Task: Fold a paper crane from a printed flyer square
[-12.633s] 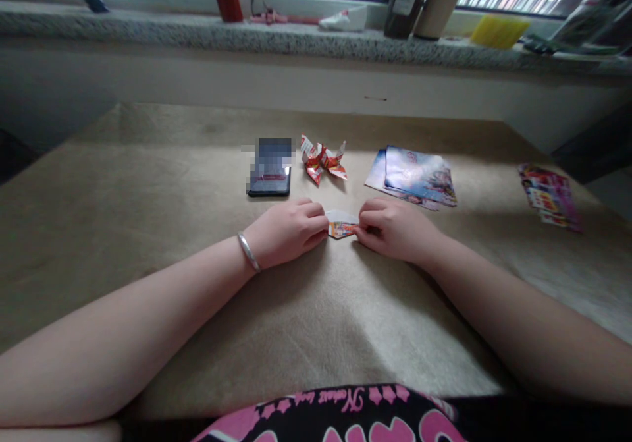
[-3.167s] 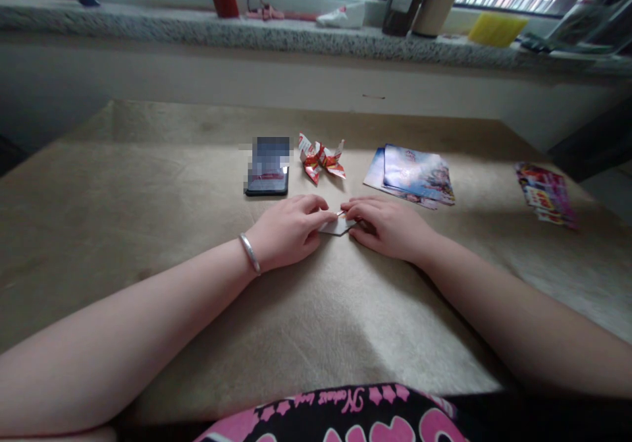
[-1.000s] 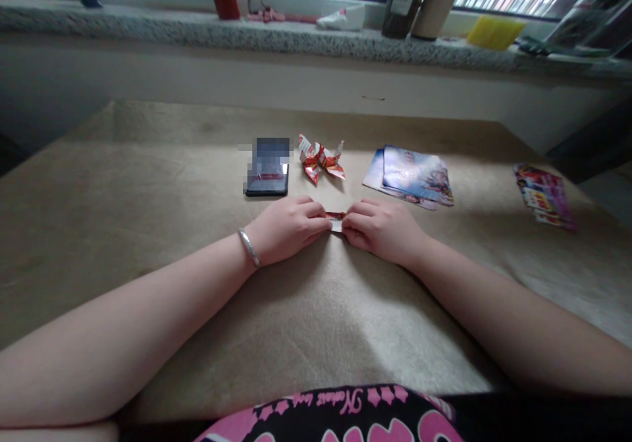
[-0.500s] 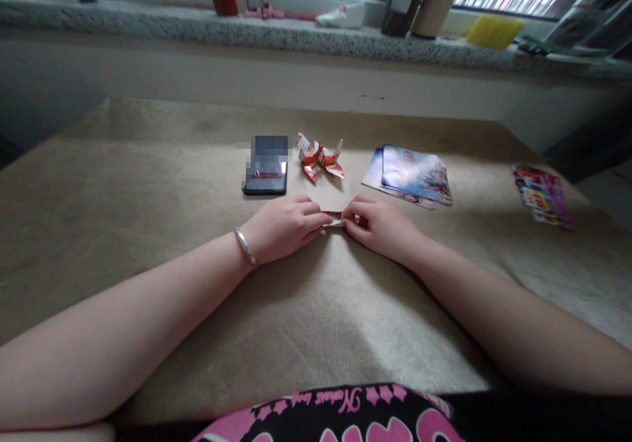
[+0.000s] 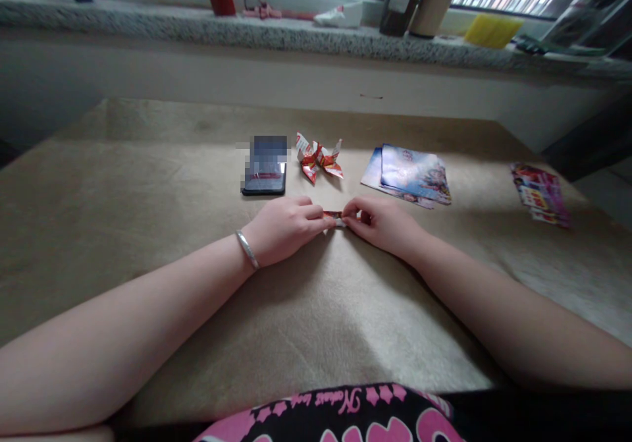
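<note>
A small folded strip of red and white printed paper (image 5: 338,222) lies on the table between my two hands. My left hand (image 5: 289,226), below a silver bangle, presses its closed fingers on the strip's left end. At the other end my right hand (image 5: 378,221) pinches the paper between thumb and fingers. Both hands cover much of the strip, so its full shape is hidden. Just beyond them sits a folded red and white paper figure (image 5: 320,160) with pointed wing-like flaps.
A phone (image 5: 265,168), partly pixelated, lies left of the paper figure. Glossy blue picture sheets (image 5: 415,172) are stacked to the right, and red and purple printed papers (image 5: 539,195) lie near the table's right edge. Bottles and a yellow item (image 5: 492,31) line the stone windowsill (image 5: 296,35).
My right-hand fingers have shifted slightly on the paper, and the left hand has barely moved. Both hands keep their hold. The view has drifted a little.
</note>
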Demonstrator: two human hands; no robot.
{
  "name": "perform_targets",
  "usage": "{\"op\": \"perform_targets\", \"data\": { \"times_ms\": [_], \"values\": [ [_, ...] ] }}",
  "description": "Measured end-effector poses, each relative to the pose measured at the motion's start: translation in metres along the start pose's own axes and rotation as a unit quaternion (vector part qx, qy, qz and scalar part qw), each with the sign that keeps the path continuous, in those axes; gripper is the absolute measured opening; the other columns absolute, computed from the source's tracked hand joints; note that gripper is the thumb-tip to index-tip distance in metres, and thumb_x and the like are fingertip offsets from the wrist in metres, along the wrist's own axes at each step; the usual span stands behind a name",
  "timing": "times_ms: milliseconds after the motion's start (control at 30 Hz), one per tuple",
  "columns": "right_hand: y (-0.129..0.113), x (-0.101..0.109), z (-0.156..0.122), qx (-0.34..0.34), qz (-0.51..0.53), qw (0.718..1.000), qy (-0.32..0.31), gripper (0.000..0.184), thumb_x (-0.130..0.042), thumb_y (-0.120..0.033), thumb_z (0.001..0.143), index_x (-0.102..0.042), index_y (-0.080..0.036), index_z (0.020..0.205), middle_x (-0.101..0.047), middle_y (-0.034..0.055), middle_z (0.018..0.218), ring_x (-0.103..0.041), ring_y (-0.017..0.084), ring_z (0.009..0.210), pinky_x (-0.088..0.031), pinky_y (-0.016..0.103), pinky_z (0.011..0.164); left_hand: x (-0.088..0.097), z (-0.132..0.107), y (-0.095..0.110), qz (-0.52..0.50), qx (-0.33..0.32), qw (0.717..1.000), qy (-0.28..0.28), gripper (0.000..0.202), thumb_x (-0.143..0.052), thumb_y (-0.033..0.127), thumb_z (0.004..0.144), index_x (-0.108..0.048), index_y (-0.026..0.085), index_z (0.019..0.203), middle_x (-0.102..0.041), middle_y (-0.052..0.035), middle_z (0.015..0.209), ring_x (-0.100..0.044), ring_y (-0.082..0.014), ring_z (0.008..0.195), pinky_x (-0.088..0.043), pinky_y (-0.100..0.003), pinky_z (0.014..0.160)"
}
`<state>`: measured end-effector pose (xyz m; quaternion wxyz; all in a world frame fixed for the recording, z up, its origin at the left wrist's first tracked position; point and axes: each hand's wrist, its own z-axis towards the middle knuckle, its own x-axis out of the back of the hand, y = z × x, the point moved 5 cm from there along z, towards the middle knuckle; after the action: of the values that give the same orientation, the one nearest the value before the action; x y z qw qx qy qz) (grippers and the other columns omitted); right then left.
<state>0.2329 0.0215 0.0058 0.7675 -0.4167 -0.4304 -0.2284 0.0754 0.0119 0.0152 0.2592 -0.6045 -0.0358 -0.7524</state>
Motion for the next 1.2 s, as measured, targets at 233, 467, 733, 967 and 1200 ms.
{"op": "perform_targets", "data": {
  "times_ms": [233,467,733,967,1200],
  "values": [
    [-0.0096,0.0053,-0.0072,0.133,-0.112,0.985,-0.001,0.015,-0.055,-0.025,0.087,-0.069,-0.02,0.086,-0.069,0.0026,0.083,-0.061,0.015,0.074,-0.039,0.024,0.062,0.0009,0.0014,-0.0006,-0.014,0.012,1.0,0.023,0.021,-0.049,0.025,0.094,-0.065,0.027,0.108,-0.066,0.0008,0.085,-0.054,-0.0143,0.072,-0.041,-0.025,0.06],
    [-0.0107,0.0047,-0.0071,0.131,-0.104,0.986,-0.003,0.013,-0.057,-0.022,0.085,-0.07,-0.02,0.084,-0.068,0.0029,0.082,-0.06,0.014,0.072,-0.039,0.024,0.062,-0.0003,0.0012,-0.0013,-0.025,0.023,0.999,0.035,0.021,-0.05,0.026,0.094,-0.067,0.027,0.105,-0.065,0.0003,0.082,-0.053,-0.014,0.071,-0.04,-0.024,0.059],
    [-0.0084,0.0036,-0.0057,0.094,-0.082,0.992,-0.009,0.016,-0.056,-0.024,0.086,-0.071,-0.021,0.084,-0.067,0.0036,0.083,-0.059,0.014,0.072,-0.039,0.024,0.062,-0.0015,0.0014,-0.0024,-0.044,0.035,0.998,0.035,0.022,-0.048,0.026,0.094,-0.068,0.027,0.103,-0.064,-0.0004,0.081,-0.051,-0.0144,0.072,-0.041,-0.025,0.06],
    [-0.0062,0.0023,-0.0044,0.068,-0.069,0.995,-0.028,0.016,-0.056,-0.024,0.086,-0.071,-0.021,0.085,-0.067,0.0041,0.086,-0.059,0.014,0.073,-0.04,0.024,0.064,-0.0032,0.0013,-0.0035,-0.069,0.056,0.996,0.022,0.023,-0.048,0.026,0.094,-0.068,0.029,0.105,-0.064,-0.0014,0.082,-0.051,-0.0145,0.075,-0.041,-0.024,0.062],
    [-0.003,0.0002,-0.0012,0.049,-0.004,0.998,-0.031,0.012,-0.059,-0.021,0.083,-0.071,-0.019,0.083,-0.065,0.0039,0.083,-0.057,0.012,0.069,-0.041,0.023,0.063,-0.0065,0.0016,-0.0059,-0.103,0.072,0.992,0.011,0.024,-0.049,0.025,0.093,-0.069,0.028,0.104,-0.064,-0.0025,0.084,-0.052,-0.0161,0.078,-0.043,-0.026,0.067]
  ]
}}
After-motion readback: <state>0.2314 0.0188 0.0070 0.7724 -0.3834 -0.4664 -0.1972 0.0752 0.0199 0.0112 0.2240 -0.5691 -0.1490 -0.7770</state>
